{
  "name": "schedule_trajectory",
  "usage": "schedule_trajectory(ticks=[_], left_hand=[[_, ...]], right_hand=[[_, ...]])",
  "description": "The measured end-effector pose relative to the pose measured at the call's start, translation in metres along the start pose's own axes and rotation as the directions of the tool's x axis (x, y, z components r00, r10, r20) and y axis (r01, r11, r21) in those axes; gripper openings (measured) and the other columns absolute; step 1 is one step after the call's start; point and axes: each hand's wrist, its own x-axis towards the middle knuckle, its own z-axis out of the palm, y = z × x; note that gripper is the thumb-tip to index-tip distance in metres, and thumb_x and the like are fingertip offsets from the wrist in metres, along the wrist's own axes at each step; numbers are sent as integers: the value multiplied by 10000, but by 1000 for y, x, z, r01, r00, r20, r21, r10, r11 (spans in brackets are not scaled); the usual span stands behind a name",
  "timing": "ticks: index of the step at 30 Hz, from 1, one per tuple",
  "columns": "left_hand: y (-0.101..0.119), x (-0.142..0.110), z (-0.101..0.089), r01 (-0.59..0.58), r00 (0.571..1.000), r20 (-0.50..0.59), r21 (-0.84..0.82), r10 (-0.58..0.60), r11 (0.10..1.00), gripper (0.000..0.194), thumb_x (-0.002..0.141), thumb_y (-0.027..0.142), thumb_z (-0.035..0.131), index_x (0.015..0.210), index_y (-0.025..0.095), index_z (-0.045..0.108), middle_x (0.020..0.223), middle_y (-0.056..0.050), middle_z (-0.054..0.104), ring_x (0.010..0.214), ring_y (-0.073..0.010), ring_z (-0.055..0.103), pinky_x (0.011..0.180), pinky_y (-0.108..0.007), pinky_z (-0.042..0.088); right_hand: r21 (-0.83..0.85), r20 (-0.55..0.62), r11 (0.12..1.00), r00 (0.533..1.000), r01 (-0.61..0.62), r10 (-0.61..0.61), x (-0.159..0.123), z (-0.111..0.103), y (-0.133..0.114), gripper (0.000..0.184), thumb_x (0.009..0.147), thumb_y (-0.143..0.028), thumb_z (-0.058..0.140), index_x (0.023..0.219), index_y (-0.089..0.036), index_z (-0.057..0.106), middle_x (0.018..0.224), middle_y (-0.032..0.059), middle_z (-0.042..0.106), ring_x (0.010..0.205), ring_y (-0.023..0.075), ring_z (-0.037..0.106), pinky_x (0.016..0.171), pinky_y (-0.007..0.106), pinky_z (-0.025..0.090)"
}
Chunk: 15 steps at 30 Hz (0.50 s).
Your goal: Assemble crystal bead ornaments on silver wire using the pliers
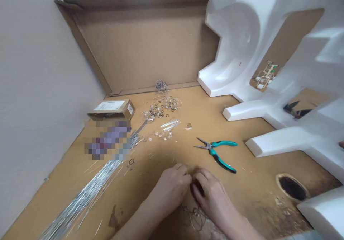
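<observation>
Near the front of the work surface, my left hand (174,182) and my right hand (209,188) meet with curled fingers. Whatever they pinch is hidden or too small to make out. Thin bent wire loops with small clear pieces (196,213) lie just below the hands. Beyond my right hand rest long-nose pliers (211,146) with teal and black handles, jaws apart. To the left, a long bundle of straight metal wires (99,182) runs diagonally across the surface. A dark ring (131,161) lies beside the bundle.
A cardboard box (129,111) stands at the left by a blurred purple object (110,137). Clear small pieces and dark rings (158,111) are heaped further back, near short wire lengths (170,125). White moulded forms (242,71) border the right, with a round hole (292,187) in the surface.
</observation>
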Motion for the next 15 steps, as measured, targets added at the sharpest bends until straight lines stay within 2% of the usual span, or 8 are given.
schedule_trajectory(ticks=[5, 9, 15], left_hand=[[2, -1, 4, 120, 992, -25, -45, -121, 992, 194, 840, 145, 409, 697, 174, 535, 735, -10, 539, 717, -157, 479, 590, -264, 343], [1, 0, 2, 171, 984, -44, -54, -174, 984, 204, 841, 156, 405, 692, 172, 544, 748, -15, 535, 747, -162, 480, 598, -264, 335], [0, 0, -1, 111, 993, -42, -88, -115, 990, 244, 846, 167, 409, 625, 168, 511, 707, -2, 509, 709, -139, 463, 576, -252, 308]], right_hand=[[19, 1, 1000, 1000, 24, -24, -2, 2, 0, 134, 832, -114, 390, 818, -192, 498, 814, 36, 497, 722, 152, 505, 658, 282, 422], [19, -11, 1000, 1000, 20, -20, -3, 5, 0, 137, 842, -127, 388, 841, -195, 507, 839, 41, 495, 743, 155, 505, 676, 292, 424], [13, -2, 1000, 1000, 26, -26, -2, 3, -1, 141, 846, -127, 385, 795, -193, 499, 809, 32, 487, 715, 145, 503, 659, 280, 421]])
